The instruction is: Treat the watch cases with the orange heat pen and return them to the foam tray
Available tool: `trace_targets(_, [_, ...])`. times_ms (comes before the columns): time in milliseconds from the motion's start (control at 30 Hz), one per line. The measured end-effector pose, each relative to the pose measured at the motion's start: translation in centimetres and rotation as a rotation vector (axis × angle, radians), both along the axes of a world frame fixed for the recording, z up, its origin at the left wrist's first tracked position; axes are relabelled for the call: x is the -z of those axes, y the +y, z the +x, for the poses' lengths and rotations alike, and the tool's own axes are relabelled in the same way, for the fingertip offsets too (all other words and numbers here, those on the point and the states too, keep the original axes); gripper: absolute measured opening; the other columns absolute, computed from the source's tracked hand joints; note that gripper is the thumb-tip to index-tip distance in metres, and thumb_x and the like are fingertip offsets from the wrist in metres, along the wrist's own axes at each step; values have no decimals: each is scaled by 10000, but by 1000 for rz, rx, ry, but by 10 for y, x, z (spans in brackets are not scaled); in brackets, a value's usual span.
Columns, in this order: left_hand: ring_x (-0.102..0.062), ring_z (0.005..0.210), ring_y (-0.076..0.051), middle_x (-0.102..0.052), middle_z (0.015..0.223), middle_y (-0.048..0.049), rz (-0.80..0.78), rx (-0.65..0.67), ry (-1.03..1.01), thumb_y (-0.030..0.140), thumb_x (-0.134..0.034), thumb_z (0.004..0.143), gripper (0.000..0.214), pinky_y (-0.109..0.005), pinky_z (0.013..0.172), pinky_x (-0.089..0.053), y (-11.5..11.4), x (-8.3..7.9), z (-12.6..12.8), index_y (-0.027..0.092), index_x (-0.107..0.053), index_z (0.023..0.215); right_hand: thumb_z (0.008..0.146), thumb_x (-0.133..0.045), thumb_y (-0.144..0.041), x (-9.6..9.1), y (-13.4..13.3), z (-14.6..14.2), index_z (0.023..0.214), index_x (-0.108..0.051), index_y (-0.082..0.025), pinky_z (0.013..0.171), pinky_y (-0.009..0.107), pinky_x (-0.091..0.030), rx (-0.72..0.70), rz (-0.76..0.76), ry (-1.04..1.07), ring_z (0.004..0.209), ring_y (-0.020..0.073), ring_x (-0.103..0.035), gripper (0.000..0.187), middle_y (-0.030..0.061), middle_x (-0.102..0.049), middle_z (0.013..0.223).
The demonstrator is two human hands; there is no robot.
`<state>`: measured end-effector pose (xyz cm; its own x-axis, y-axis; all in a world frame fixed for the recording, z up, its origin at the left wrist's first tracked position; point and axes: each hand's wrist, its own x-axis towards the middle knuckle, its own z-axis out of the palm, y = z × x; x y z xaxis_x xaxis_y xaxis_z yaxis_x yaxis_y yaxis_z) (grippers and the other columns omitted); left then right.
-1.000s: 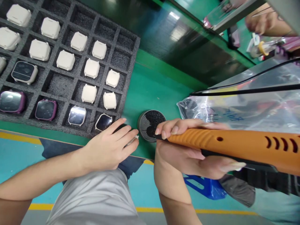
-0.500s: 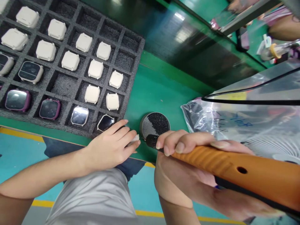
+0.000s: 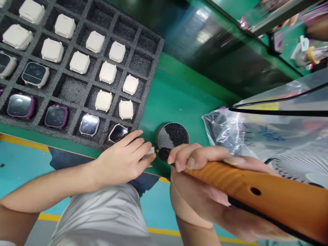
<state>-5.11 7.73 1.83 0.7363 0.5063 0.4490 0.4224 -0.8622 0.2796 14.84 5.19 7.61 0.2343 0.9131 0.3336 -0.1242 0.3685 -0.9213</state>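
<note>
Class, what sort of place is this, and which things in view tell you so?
Probably a factory or workshop: a foam tray holds rows of watch-shaped cases on a green bench, and the right hand grips an orange handheld tool.

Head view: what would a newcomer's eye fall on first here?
Likely the big orange tool at lower right, in the right grip, its dark front end close to a small pale piece at the left grip. Next, the dark foam tray at upper left, with white watch-shaped cases in many compartments.
</note>
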Motion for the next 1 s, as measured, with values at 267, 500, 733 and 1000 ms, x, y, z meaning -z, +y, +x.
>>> trace_targets(267, [-761, 1089, -229, -825, 1248, -97, 1, -21, -11, 284, -725, 1152, 162, -510, 1271, -579, -1, 0, 1, 172, -814, 1229, 1060, -726, -666, -5, -8, -2, 1308, -794, -364, 657, 460, -613, -44, -81, -88, 751, 227, -660, 396, -4, -731, 950])
trace_targets(500, [-760, 1084, -235, -820, 1216, -94, 1, -25, -13, 289, -751, 1138, 154, -518, 1273, -586, -1, 1, 2, 174, -816, 1218, 1088, -519, -818, 4, -5, -6, 1340, -770, -367, 648, 455, -596, -57, -17, -67, 727, 217, -666, 575, -10, -704, 925])
trace_targets(733, [-731, 1160, -273, -778, 1245, -133, 9, -1, 74, 425, -816, 1098, 341, -560, 1306, -551, -2, 1, -1, 144, -794, 1289, 1058, -573, -750, 9, 16, 13, 1222, -806, -340, 553, 404, -567, 57, 74, 31, 621, 195, -613, 499, -12, -684, 871])
trace_targets(1000, [-722, 1189, -280, -788, 1310, -116, -3, 21, 102, 258, -697, 1111, 222, -564, 1333, -517, -3, 0, -2, 141, -765, 1287, 1055, -579, -664, 22, 34, 11, 1210, -835, -370, 497, 347, -490, 143, 143, 53, 559, 182, -553, 419, -11, -639, 810])
